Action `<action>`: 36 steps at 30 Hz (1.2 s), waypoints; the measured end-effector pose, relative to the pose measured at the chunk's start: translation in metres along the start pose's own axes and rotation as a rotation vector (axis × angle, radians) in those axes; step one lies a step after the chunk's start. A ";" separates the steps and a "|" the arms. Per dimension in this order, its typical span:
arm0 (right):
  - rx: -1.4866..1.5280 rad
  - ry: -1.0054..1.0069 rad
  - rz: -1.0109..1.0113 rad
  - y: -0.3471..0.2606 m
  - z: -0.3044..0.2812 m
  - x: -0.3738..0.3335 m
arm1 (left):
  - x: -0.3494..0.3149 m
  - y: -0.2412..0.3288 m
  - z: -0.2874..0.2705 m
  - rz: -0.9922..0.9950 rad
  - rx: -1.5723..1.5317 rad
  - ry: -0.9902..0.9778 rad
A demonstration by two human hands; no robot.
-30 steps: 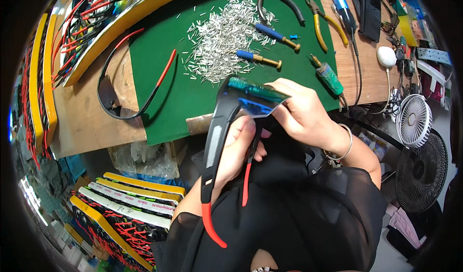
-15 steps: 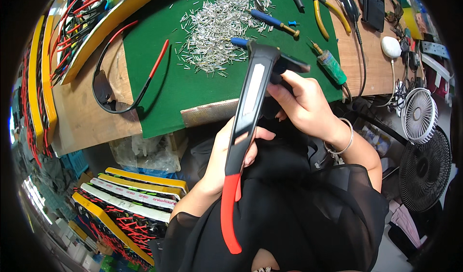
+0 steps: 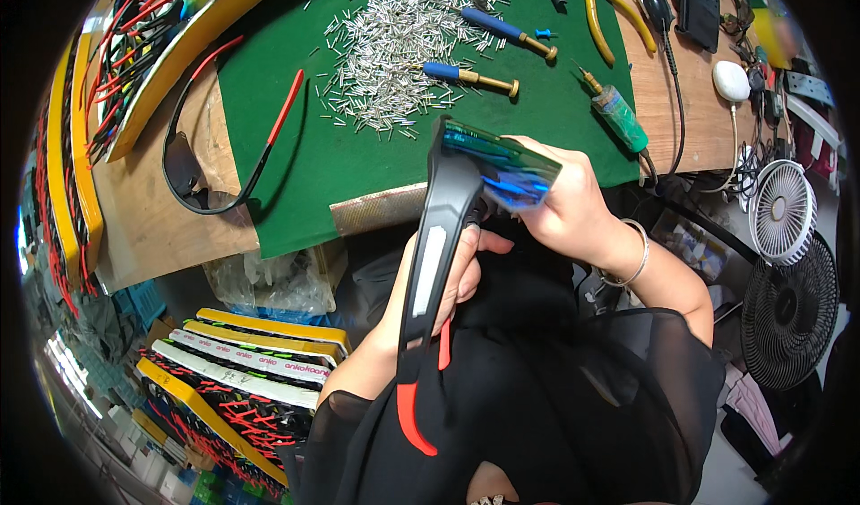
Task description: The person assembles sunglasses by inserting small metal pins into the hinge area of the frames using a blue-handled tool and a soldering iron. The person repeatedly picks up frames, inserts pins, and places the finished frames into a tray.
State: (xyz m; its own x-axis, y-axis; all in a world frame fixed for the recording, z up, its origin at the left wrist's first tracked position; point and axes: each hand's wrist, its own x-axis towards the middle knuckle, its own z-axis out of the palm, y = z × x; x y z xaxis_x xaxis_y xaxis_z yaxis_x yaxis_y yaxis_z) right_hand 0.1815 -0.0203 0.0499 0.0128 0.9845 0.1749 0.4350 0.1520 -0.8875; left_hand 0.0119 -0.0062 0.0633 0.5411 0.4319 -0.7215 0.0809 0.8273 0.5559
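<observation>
A pair of sunglasses (image 3: 432, 258) with black and red temples and a blue-green mirrored lens is held between my hands in front of my lap. My left hand (image 3: 461, 276) is closed around the frame beneath the near temple; its fingers are partly hidden. At the lens end, my right hand (image 3: 573, 205) grips the far side of the frame, its fingertips behind the lens. Beyond them a heap of small silvery metal pins (image 3: 385, 66) is spread on a green mat (image 3: 305, 191). Two blue-handled screwdrivers (image 3: 488, 23) lie on the heap's right edge.
A second pair of sunglasses (image 3: 210, 209) rests at the mat's left. Right of the heap are yellow-handled pliers (image 3: 598, 34), a blue pushpin (image 3: 544, 34) and a green-handled pointed tool (image 3: 618, 115) with a cord. Yellow-edged racks of glasses (image 3: 210, 424) stand at left; fans (image 3: 782, 214) at right.
The sunglasses have turned, bringing the mirrored lens into view, and shifted slightly left and nearer to me. My right hand has shifted to the lens edge. The near screwdriver is now uncovered.
</observation>
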 end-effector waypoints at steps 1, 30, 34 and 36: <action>0.001 -0.009 0.016 0.001 0.000 0.000 | 0.000 0.000 0.001 0.010 -0.041 0.002; -0.683 0.031 0.145 0.011 -0.067 -0.004 | 0.016 -0.028 -0.028 -0.086 -0.317 -0.088; -0.479 -0.256 0.100 -0.027 -0.048 0.013 | 0.017 -0.026 -0.025 -0.102 -0.308 -0.094; -0.460 -0.316 0.195 -0.026 -0.027 0.020 | 0.020 -0.026 -0.023 -0.088 -0.307 -0.114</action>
State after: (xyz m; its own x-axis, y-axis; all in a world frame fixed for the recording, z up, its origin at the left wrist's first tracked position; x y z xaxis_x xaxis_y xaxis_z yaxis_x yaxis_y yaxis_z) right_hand 0.1949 -0.0070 0.0885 -0.1068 0.9794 -0.1714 0.7981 -0.0184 -0.6023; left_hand 0.0015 -0.0111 0.0251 0.6351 0.3253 -0.7006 -0.1146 0.9366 0.3310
